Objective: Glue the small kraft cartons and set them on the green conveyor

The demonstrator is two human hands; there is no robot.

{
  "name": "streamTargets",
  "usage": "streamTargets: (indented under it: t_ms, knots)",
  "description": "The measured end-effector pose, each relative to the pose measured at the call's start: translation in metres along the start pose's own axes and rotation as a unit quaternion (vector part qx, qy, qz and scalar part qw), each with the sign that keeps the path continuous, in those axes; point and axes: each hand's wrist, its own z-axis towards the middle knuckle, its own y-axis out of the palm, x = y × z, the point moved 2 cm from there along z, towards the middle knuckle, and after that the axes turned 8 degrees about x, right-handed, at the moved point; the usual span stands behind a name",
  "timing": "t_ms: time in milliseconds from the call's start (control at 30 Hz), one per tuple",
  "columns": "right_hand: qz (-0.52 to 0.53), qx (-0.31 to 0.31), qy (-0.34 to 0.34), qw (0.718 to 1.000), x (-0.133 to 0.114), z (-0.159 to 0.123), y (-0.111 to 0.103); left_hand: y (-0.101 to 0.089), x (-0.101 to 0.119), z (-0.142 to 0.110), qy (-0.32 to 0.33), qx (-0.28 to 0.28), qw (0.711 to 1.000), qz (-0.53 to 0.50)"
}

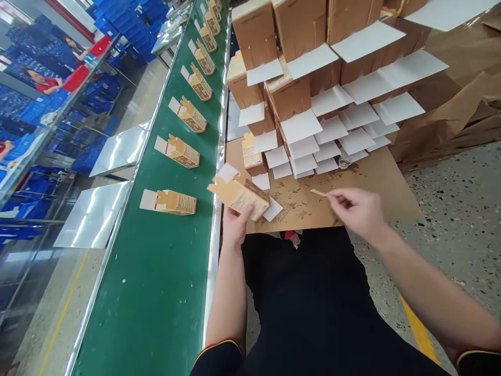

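Observation:
My left hand (236, 227) grips a small tan printed carton (243, 199) from below and behind. The carton is tilted, with its end flaps pointing up and left and one white flap standing out. Over the right part of a brown cardboard sheet (376, 193), my right hand (360, 211) pinches a short, thin, pale strip (319, 192) between thumb and fingers; its material is too small to tell. Another open carton (250, 152) stands at the left edge of the sheet, just beyond the held one.
A green conveyor belt (156, 292) on my left carries a row of open cartons (177, 202). Stacked brown boxes (254, 31) with white flaps (301, 125) rise ahead. A small clear round object (343, 163) lies beside them. Other people sit far left among blue bins.

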Motion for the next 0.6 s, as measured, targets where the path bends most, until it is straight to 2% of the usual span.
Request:
streamTargets:
  t_ms: [67,167,267,333,400,600]
  knots:
    - [0.054,-0.036,-0.025,0.998,-0.017,-0.019,0.033,0.012,-0.013,-0.004,-0.02,-0.013,1.0,0.02]
    - [0.07,-0.076,-0.059,0.993,-0.029,-0.037,0.075,0.016,-0.02,-0.002,-0.025,-0.021,0.998,0.045]
    - [0.05,-0.11,-0.083,0.989,-0.027,-0.042,0.097,0.015,-0.016,0.001,-0.021,-0.026,0.998,0.062]
    - [0.051,-0.127,-0.083,0.987,-0.023,-0.04,0.098,0.017,-0.013,0.001,-0.018,-0.03,0.997,0.071]
    - [0.064,-0.126,-0.075,0.987,-0.022,-0.037,0.09,0.019,-0.012,-0.002,-0.012,-0.035,0.996,0.082]
    - [0.076,-0.018,-0.008,0.997,-0.014,-0.028,0.036,0.028,-0.016,-0.025,0.057,-0.032,0.986,0.154]
